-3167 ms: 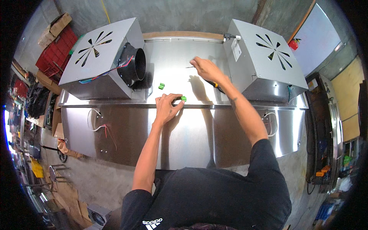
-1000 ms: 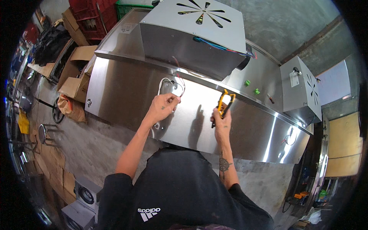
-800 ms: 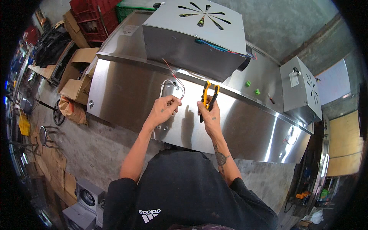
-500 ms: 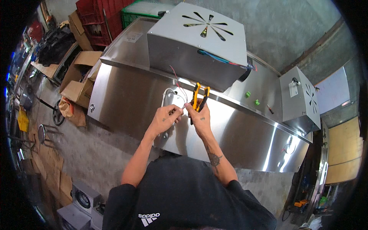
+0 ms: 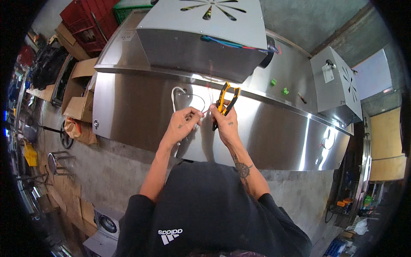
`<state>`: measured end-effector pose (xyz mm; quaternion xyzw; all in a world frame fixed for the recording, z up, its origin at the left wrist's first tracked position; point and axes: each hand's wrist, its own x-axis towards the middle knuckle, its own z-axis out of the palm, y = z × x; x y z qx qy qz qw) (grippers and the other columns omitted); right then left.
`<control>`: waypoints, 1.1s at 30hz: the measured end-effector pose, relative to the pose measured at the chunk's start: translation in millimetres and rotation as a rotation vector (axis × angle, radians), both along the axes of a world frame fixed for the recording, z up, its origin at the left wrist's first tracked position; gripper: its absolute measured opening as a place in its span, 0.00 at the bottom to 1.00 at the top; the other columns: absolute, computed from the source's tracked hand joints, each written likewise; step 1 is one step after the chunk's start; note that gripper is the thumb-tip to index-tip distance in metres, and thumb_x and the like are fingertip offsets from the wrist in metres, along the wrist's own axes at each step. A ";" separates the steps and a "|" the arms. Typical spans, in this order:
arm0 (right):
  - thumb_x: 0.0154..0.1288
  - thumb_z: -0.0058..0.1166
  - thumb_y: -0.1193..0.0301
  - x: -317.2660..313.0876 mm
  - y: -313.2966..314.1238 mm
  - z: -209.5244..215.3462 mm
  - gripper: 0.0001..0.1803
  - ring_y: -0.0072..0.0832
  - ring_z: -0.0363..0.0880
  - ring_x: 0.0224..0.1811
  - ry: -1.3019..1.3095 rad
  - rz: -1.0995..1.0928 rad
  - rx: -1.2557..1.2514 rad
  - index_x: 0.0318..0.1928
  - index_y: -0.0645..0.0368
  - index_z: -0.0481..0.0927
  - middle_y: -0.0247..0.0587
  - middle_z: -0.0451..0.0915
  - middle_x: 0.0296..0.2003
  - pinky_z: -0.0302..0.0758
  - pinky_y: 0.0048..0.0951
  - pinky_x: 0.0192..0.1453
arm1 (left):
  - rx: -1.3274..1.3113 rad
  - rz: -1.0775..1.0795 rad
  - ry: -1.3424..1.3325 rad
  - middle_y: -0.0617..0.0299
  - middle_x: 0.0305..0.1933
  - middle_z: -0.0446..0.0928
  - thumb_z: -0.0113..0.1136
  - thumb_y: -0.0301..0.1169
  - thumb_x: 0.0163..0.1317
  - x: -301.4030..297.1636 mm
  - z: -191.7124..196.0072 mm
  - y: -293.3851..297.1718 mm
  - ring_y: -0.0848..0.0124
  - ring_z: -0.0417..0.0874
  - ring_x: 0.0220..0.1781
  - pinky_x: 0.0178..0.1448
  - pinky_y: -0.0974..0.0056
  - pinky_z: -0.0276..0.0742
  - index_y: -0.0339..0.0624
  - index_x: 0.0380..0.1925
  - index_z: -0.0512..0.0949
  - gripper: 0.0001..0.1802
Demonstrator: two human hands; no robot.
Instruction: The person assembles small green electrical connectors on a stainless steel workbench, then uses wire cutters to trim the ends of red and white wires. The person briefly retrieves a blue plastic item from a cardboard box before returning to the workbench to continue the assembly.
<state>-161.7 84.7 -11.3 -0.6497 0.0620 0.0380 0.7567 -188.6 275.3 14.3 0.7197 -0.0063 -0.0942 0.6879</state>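
My left hand (image 5: 183,123) pinches a thin dark wire (image 5: 202,99) between thumb and fingers; it curves up from the fingertips in a loop. My right hand (image 5: 226,121) is closed on a pair of pliers (image 5: 235,99), whose yellow and black handles point up and away from me. The thumb and forefinger of that hand pinch thin reddish wire at the same spot, close to the left fingertips. A white cable (image 5: 173,97) bends out of the steel panel (image 5: 128,107) beside the left hand. The pliers' jaws are mostly hidden by the right hand.
A grey metal box (image 5: 197,47) with flower-shaped slots stands beyond my hands, blue and red wires along its edge. Another slotted box (image 5: 336,81) is at far right. Green connectors (image 5: 285,91) and a small dark tool (image 5: 302,98) lie between them. Cardboard boxes (image 5: 79,107) are at left.
Both hands have drawn slightly apart, and the dark wire now bows into a wider loop. The view has shifted, so the metal boxes appear higher. The pliers stay in the right hand.
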 end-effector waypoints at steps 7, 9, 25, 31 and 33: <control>0.76 0.66 0.72 -1.5 2.4 16.5 0.16 0.19 0.77 0.36 0.049 0.050 0.173 0.55 0.62 0.75 0.32 0.79 0.38 0.75 0.25 0.42 | 0.010 0.102 -0.011 0.69 0.35 0.81 0.68 0.40 0.76 1.4 -1.1 -15.1 0.81 0.76 0.36 0.41 0.70 0.72 0.35 0.49 0.85 0.17; 0.75 0.66 0.72 0.7 3.7 19.4 0.16 0.19 0.76 0.37 0.061 0.051 0.167 0.55 0.61 0.75 0.32 0.79 0.38 0.75 0.25 0.42 | 0.017 0.126 0.035 0.66 0.39 0.83 0.69 0.39 0.76 3.0 9.1 -18.0 0.80 0.78 0.40 0.46 0.68 0.75 0.34 0.50 0.85 0.17; 0.85 0.54 0.51 -7.0 -29.7 9.6 0.27 0.27 0.81 0.44 0.227 0.345 -0.206 0.59 0.66 0.79 0.37 0.82 0.43 0.79 0.33 0.53 | -0.146 0.258 0.176 0.62 0.41 0.85 0.67 0.43 0.77 3.6 -0.9 -6.8 0.79 0.81 0.40 0.43 0.70 0.75 0.34 0.53 0.83 0.20; 0.82 0.56 0.63 -8.2 -27.4 17.7 0.19 0.30 0.76 0.45 -0.344 0.389 -0.835 0.56 0.69 0.81 0.46 0.74 0.49 0.77 0.37 0.51 | -0.293 0.260 0.166 0.61 0.48 0.86 0.61 0.37 0.80 -3.0 -38.9 0.4 0.71 0.86 0.43 0.51 0.64 0.84 0.38 0.56 0.82 0.15; 0.83 0.56 0.64 -12.9 -34.9 27.5 0.17 0.29 0.78 0.43 -0.070 0.382 -0.592 0.61 0.65 0.79 0.46 0.75 0.51 0.80 0.32 0.43 | -0.189 0.151 0.059 0.57 0.55 0.84 0.56 0.36 0.83 2.4 -41.3 -6.1 0.66 0.89 0.48 0.52 0.60 0.86 0.38 0.58 0.81 0.15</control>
